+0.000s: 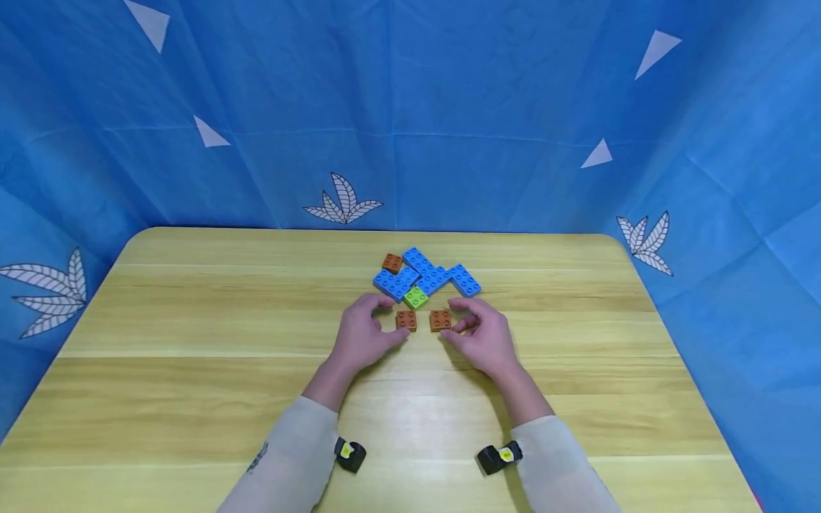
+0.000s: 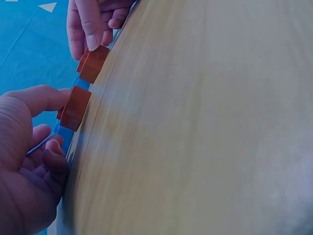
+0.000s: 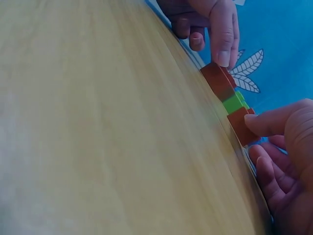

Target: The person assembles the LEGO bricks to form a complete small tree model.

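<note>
Two brown four-stud toy building bricks stand side by side with a small gap on the wooden table (image 1: pixel 410 427). My left hand (image 1: pixel 362 333) is at the left brown brick (image 1: pixel 406 319); its thumb touches the front, while the forefinger is spread toward the back left. At the right brown brick (image 1: pixel 440 319), my right hand (image 1: pixel 484 338) has its thumb at the front corner and its forefinger behind. In the left wrist view, the thumb of the left hand (image 2: pixel 24 147) meets the near brick (image 2: pixel 76 108). The right wrist view shows the right thumb against its brick (image 3: pixel 241 127).
Just behind lies a green brick (image 1: pixel 415 297), next to several blue bricks (image 1: pixel 432 281). One more blue brick (image 1: pixel 465 281) lies to the right, and another brown brick (image 1: pixel 392 262) at the back left. A blue patterned cloth (image 1: pixel 449 92) hangs beyond the table's far edge.
</note>
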The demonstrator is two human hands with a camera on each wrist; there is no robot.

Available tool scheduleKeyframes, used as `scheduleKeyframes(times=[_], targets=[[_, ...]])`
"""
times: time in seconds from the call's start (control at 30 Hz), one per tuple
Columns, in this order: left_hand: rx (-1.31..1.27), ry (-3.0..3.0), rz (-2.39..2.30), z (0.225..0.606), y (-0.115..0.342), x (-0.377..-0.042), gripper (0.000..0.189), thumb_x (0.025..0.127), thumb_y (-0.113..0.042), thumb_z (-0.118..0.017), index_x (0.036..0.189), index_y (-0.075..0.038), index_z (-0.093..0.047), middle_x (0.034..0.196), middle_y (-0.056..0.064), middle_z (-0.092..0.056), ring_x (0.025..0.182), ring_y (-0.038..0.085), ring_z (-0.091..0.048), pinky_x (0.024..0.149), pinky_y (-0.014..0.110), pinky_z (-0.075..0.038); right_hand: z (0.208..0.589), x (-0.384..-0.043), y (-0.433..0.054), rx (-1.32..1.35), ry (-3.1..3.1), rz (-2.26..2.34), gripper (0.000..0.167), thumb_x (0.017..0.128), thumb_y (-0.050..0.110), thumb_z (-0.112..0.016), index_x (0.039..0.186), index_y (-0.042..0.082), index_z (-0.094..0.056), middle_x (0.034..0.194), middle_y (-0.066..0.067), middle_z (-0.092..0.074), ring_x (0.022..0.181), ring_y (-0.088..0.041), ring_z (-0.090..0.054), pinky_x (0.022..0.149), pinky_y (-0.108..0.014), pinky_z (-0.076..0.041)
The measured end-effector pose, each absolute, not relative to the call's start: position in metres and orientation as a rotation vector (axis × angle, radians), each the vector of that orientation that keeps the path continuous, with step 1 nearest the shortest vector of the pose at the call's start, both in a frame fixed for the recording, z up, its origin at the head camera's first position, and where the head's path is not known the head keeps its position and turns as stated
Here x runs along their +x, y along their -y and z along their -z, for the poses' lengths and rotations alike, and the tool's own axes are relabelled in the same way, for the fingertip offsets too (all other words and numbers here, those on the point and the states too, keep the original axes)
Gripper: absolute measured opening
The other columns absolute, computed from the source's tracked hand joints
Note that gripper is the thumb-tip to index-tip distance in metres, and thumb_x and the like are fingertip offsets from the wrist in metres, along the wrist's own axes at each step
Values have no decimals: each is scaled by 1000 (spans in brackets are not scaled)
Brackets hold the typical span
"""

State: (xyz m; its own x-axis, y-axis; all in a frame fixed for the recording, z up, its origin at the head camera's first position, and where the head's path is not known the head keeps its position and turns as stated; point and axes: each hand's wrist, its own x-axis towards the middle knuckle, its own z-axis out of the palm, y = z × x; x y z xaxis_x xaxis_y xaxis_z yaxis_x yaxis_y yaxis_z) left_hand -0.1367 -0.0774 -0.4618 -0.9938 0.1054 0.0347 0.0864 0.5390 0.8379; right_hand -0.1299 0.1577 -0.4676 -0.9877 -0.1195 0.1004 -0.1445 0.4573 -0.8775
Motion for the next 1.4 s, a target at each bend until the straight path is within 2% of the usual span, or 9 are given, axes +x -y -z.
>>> scheduleKeyframes(times=[0.17,0.33,0.83,1.13,1.4], targets=[[149,-2727,-1450,466,76,-137,45,76,-21,-89,115,-9,-69,110,2,-64,82,18,-55,71,33,-50,469,-132,-161,213,2709,-1593,47,79,4,-84,123,6,-67,114,-4,-68,82,-18,-65,71,-36,-54],[122,-2719,-1429,471,75,-136,42,77,-23,-89,114,-13,-70,110,-1,-65,86,18,-56,74,33,-50,470,-134,-162,190,2733,-1572,43,79,6,-85,120,7,-69,109,-2,-69,81,-16,-65,70,-35,-54],[156,-2754,-1406,475,75,-137,35,82,-24,-85,113,-16,-74,101,-4,-64,72,16,-52,63,32,-45,471,-136,-157,170,2746,-1553,40,81,13,-86,118,10,-70,95,-2,-69,77,-17,-63,67,-34,-52],[143,-2745,-1400,474,77,-138,35,82,-24,-85,114,-16,-74,98,-4,-63,71,17,-52,62,32,-44,471,-136,-150,194,2663,-1637,39,80,16,-87,115,14,-71,90,-3,-68,75,-18,-64,64,-34,-53],[137,-2735,-1411,473,78,-139,36,82,-24,-85,115,-16,-74,96,-3,-63,70,17,-52,60,32,-43,470,-139,-139,267,2592,-1731,38,80,13,-87,115,13,-72,96,-5,-68,74,-19,-65,63,-32,-53]])
